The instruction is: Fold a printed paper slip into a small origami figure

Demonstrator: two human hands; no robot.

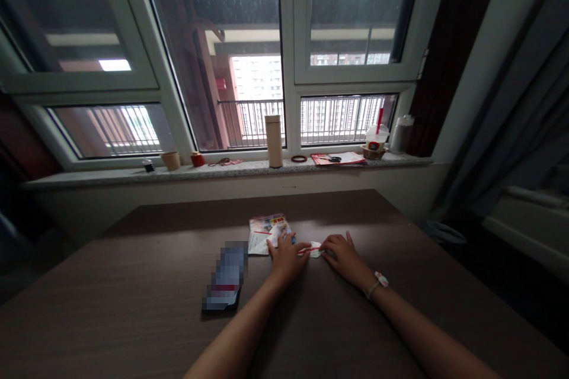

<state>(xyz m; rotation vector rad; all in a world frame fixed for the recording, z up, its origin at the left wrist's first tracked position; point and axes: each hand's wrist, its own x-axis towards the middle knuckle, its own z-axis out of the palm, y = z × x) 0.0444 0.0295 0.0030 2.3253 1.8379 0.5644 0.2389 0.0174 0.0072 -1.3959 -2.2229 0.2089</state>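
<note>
A small folded piece of white paper (315,250) with a red stripe lies low over the table between my two hands. My left hand (287,259) has its thumb side on the paper's left end, while its other fingers spread over the corner of a printed leaflet (258,243). On the right end of the paper, the fingertips of my right hand (343,257) are closed, with one finger raised. Fingers cover both ends of the paper. A bracelet (377,283) circles my right wrist. Left of my left forearm lies a phone (226,275), its screen blurred out.
The brown table (146,266) ends below a windowsill (240,170). Along the sill stand a beige flask (274,142), a paper cup (170,160), a red spool-like item (197,159), scissors (334,159) on red papers, a drink cup with a straw (376,137) and a clear bottle (401,135).
</note>
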